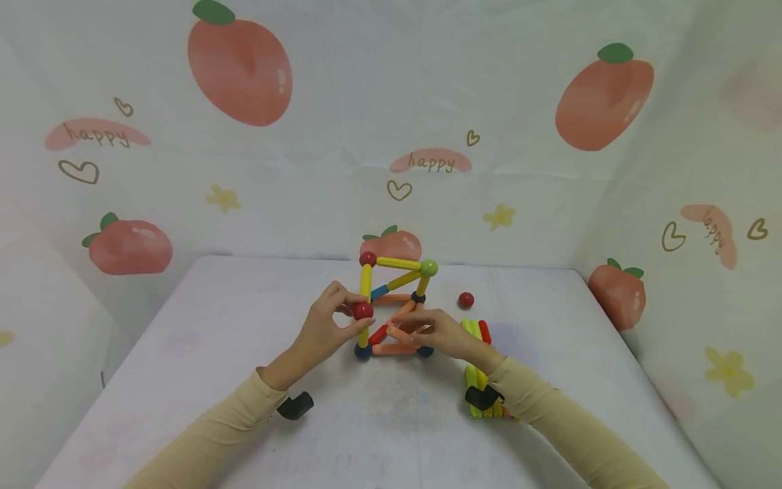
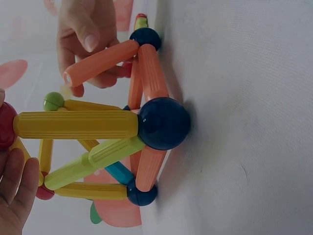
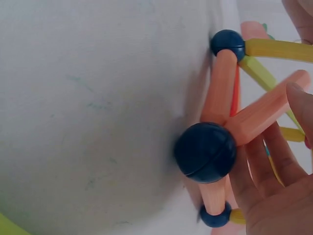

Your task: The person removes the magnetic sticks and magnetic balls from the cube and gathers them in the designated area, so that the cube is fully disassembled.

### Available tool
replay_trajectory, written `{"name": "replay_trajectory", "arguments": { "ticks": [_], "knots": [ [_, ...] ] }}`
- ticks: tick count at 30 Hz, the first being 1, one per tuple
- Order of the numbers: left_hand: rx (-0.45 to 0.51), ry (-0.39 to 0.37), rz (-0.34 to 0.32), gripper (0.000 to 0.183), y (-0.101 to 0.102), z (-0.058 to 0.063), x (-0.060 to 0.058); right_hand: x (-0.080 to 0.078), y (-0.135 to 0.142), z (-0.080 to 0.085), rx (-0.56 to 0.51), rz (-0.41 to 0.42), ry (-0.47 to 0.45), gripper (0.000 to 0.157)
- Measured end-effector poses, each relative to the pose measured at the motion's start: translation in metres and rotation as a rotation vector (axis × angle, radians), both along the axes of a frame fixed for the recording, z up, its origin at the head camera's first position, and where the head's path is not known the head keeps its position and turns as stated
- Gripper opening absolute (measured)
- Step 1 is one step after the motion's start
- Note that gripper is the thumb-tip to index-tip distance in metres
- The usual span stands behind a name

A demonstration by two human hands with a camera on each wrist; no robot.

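Observation:
A frame of magnetic rods and balls stands on the white table. My left hand pinches a red ball between thumb and fingers, at the top of an upright yellow rod. That rod rises from the front-left dark blue ball. My right hand holds an orange rod between thumb and fingers; it slants up from the front-right dark blue ball, its far end free. Behind, a yellow rod joins another red ball to a green ball.
A loose red ball lies right of the frame. Yellow-green, yellow and red rods lie partly under my right forearm. Black wrist pieces jut below both sleeves. A printed cloth hangs behind the table.

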State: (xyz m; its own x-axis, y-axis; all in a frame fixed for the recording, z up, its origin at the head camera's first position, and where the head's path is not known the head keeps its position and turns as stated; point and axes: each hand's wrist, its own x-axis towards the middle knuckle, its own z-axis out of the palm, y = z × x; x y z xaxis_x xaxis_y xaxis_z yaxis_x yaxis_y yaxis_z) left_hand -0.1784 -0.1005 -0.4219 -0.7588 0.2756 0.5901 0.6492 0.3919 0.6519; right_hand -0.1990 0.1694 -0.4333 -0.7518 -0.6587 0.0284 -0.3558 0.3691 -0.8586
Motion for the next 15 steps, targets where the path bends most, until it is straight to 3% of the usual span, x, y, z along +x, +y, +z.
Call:
{"name": "replay_trajectory", "arguments": {
  "ticks": [9,15],
  "knots": [
    [-0.011,0.006,0.001,0.035,0.0006,-0.0012,-0.0011,0.001,-0.0015,-0.0064,0.091,-0.019,0.146,0.04],
    [-0.013,0.004,0.005,0.035,0.0005,-0.0006,-0.0009,-0.0003,-0.0039,-0.0091,0.085,-0.032,0.186,0.039]
  ]
}}
